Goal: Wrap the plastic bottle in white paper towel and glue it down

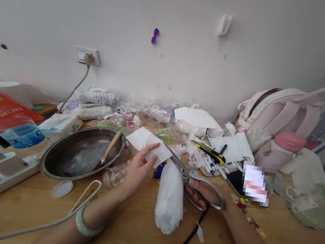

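Observation:
A white sheet of paper (139,138) is pinched in my left hand (140,169), the thumb below and fingers over its right part. My right hand (200,195) grips the handles of large metal scissors (183,173). Their blades point up and left and reach the right edge of the paper. Between my hands, a bottle-shaped bundle wrapped in white paper (169,202) lies on the wooden table (134,232). A small blue item (159,170) shows just behind it.
At left are a metal bowl (75,154) with a brush (111,147), a power strip (5,172) and cables. Plastic bottles line the wall. Right of centre lie a yellow cutter (209,151), pens and a phone (235,182); a backpack (286,112) and pink-lidded bottle (289,143) stand beyond.

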`<state>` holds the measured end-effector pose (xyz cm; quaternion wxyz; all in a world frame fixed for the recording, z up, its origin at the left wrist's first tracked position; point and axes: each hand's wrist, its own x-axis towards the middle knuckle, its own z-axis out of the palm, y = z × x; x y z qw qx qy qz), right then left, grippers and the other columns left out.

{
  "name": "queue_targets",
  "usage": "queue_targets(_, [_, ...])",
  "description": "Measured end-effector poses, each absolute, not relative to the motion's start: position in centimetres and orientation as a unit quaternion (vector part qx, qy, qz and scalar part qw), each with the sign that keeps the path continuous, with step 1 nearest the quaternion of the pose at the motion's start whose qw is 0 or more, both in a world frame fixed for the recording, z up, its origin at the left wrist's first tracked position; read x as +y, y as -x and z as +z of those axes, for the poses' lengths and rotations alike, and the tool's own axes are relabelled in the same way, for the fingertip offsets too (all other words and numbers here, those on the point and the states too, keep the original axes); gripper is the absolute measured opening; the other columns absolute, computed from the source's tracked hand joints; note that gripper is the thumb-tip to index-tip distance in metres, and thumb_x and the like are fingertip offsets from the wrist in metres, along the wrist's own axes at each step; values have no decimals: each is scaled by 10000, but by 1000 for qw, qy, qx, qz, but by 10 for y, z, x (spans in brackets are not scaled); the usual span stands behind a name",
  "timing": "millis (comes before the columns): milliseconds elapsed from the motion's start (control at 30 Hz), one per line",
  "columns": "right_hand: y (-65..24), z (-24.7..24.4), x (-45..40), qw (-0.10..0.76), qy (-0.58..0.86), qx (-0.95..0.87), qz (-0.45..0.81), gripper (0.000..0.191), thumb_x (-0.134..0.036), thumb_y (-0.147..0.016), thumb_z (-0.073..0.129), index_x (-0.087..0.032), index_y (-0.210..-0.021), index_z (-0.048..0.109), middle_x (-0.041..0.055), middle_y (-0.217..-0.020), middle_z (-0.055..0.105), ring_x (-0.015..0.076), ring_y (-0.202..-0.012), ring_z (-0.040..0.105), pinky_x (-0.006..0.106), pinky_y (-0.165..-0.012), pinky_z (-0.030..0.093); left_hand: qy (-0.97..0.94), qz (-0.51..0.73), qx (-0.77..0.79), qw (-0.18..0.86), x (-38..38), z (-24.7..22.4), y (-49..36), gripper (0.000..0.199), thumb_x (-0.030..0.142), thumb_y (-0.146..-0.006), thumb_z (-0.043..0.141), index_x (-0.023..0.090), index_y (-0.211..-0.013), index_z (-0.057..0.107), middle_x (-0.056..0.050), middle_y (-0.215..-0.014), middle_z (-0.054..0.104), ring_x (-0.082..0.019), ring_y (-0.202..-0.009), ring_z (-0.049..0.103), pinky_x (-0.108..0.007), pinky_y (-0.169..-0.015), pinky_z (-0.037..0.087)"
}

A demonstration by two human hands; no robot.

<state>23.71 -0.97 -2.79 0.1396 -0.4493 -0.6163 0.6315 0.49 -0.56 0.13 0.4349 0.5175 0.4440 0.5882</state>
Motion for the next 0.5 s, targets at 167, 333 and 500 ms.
queue_targets(167, [-235, -18, -14, 158, 433, -658, 595, 595, -799, -687, 342, -210, -612, 379, -75, -426, 355, 57, -313, 279, 223, -329, 261, -522, 591, 441, 428, -6, 1, -4, 405, 310, -735, 589, 149, -1107, 596, -88, -1117, 644, -205, -961, 596, -334, -855, 459])
queue_targets(333, [-238, -27, -13, 137, 428, -657, 605, 744, -932, -531, 186, -230, -657, 398, -58, -445, 339, 76, -331, 256, 253, -340, 250, -536, 584, 463, 397, -7, 4, -6, 385, 274, -721, 584, 164, -1089, 614, -67, -959, 673, -199, -874, 608, -291, -699, 497])
queue_targets(500, [-240, -36, -14, 118, 388, -651, 642, 878, -926, -510, -16, -251, -724, 503, -23, -440, 335, 103, -332, 264, 273, -333, 264, -547, 573, 472, 387, -8, 6, -7, 376, 251, -709, 584, 169, -1074, 622, -51, -896, 674, -185, -797, 608, -269, -622, 492])
